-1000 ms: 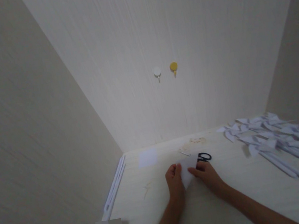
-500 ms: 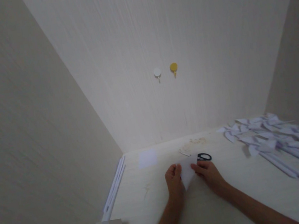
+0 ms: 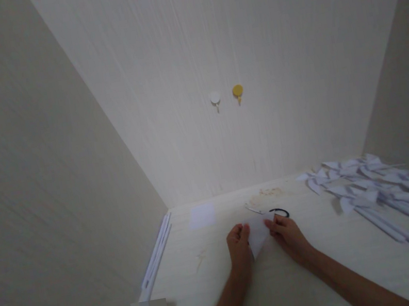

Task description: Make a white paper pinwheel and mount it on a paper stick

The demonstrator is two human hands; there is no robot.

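Observation:
Between my two hands a small piece of white paper (image 3: 257, 233) is held up, its lower end narrowing to a point. My left hand (image 3: 238, 241) pinches its left edge between thumb and fingers. On the opposite edge, my right hand (image 3: 285, 233) grips the paper in the same way. Just behind the right hand lie black-handled scissors (image 3: 281, 210), partly covered by the paper and fingers. A thin white stick-like piece (image 3: 253, 209) rests beyond the paper on the pale surface.
A square white sheet (image 3: 201, 216) lies at the back left. Rolled white paper sticks (image 3: 157, 255) line the left wall. Many paper sticks with leaf-like pieces (image 3: 376, 192) spread across the right. A white hook (image 3: 215, 99) and a yellow hook (image 3: 237, 91) are on the back wall.
My right hand has shifted slightly to the right with the paper's edge, which now covers more of the scissors. My left hand has barely moved.

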